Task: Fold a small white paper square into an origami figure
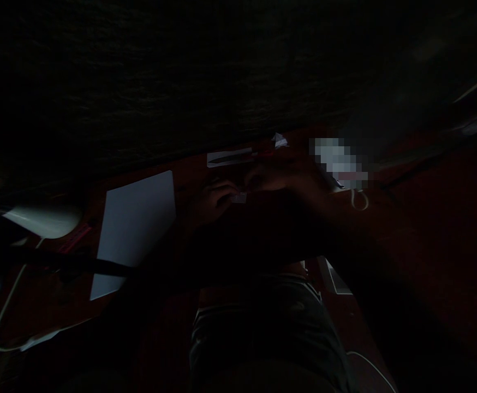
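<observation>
The picture is very dark. My left hand [216, 197] is over the dark reddish table with its fingers curled, and a small pale, see-through piece [239, 197] shows at its fingertips. Close by on the right, my right hand [265, 178] has its fingers bent together; whatever is in them is too dark to make out. Just beyond both hands lies a white strip [212, 161] with a long, dark, pointed blade-like thing [232, 158] on it. A small crumpled white paper [280, 141] sits farther back.
On the left lie a large white sheet [138, 224], a white lamp-like shade [46, 220] with a pale cord [7, 311], and a red strip [75, 238]. To the right is a blurred-out pale object [337, 161] with a cord loop [359, 200]. A white-edged flat thing [337, 277] is lower right.
</observation>
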`<action>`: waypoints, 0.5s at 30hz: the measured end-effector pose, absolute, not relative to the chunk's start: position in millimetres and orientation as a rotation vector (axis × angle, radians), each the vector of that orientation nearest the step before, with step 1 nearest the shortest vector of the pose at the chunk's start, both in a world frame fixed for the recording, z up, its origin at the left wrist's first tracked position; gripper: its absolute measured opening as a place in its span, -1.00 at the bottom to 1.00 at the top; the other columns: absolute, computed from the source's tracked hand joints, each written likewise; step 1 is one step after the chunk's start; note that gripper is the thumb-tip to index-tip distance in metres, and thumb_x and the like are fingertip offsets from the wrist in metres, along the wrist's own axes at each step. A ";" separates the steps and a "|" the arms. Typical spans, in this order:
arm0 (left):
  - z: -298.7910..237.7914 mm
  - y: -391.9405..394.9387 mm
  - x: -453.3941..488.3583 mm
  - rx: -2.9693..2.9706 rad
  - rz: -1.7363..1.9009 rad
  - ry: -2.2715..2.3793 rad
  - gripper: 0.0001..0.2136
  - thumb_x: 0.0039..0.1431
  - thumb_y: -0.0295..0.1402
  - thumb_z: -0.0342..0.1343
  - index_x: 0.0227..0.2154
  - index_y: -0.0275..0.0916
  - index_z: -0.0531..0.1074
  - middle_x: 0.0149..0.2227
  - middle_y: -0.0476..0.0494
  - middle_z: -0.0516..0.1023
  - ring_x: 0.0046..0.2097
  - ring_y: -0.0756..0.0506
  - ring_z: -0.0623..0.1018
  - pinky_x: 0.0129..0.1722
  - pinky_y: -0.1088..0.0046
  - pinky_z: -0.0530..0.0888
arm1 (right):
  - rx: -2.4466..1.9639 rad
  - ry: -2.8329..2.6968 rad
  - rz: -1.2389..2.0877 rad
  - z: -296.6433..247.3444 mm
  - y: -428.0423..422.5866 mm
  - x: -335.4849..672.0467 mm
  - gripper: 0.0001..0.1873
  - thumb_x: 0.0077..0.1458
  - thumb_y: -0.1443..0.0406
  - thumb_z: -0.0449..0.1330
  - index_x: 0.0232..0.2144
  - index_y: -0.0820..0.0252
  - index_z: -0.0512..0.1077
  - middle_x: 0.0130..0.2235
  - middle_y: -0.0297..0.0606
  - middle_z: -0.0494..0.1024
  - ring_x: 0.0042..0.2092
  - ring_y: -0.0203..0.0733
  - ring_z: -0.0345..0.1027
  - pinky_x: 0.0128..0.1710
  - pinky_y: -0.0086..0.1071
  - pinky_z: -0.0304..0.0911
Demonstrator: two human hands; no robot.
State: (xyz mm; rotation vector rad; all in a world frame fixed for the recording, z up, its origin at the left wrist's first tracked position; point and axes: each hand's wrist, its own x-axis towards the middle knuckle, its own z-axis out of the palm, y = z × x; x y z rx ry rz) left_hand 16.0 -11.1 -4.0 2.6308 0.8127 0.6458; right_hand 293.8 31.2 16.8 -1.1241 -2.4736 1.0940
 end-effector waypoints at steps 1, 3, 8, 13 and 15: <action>-4.4 -11.1 16.5 2.632 0.645 0.822 -0.76 0.54 -0.38 0.10 0.02 -0.16 0.69 0.12 -0.22 0.77 0.21 -0.29 0.68 0.38 -0.07 0.50 | -1.116 -2.474 1.094 15.5 31.6 293.3 -0.85 0.27 0.29 0.38 -0.20 0.12 0.78 -0.12 -0.25 0.83 -0.11 -0.11 0.63 -0.06 -0.29 0.42; -4.8 -11.4 18.0 2.635 0.641 0.834 -0.77 0.51 -0.41 0.12 0.01 -0.16 0.69 0.11 -0.21 0.77 0.21 -0.29 0.68 0.36 -0.05 0.51 | -1.099 -2.464 1.102 11.2 33.2 292.2 -0.85 0.19 0.36 0.39 -0.21 0.13 0.78 -0.14 -0.26 0.83 -0.13 -0.12 0.63 -0.06 -0.30 0.42; -5.3 -11.9 21.2 2.635 0.662 0.871 -0.83 0.49 -0.43 0.16 -0.03 -0.16 0.66 0.06 -0.19 0.78 0.17 -0.27 0.68 0.33 -0.03 0.52 | -1.048 -2.402 1.175 0.5 37.2 291.7 -0.84 0.08 0.41 0.40 -0.28 0.14 0.75 -0.20 -0.29 0.80 -0.18 -0.15 0.60 -0.08 -0.30 0.42; -6.1 -11.7 21.9 2.650 0.665 0.847 -0.86 0.50 -0.41 0.17 -0.09 -0.15 0.64 0.06 -0.19 0.78 0.15 -0.26 0.69 0.32 -0.02 0.52 | -0.960 -2.410 1.146 0.4 38.3 294.5 -0.91 0.10 0.37 0.43 -0.30 0.12 0.74 -0.25 -0.34 0.78 -0.20 -0.16 0.58 -0.09 -0.29 0.42; -6.1 -11.7 21.8 2.652 0.671 0.847 -0.85 0.50 -0.42 0.17 -0.08 -0.16 0.64 0.06 -0.20 0.77 0.15 -0.27 0.69 0.34 -0.05 0.52 | -0.957 -2.417 1.148 2.6 37.3 294.6 -0.91 0.10 0.37 0.43 -0.30 0.12 0.73 -0.23 -0.33 0.79 -0.18 -0.14 0.60 -0.08 -0.29 0.43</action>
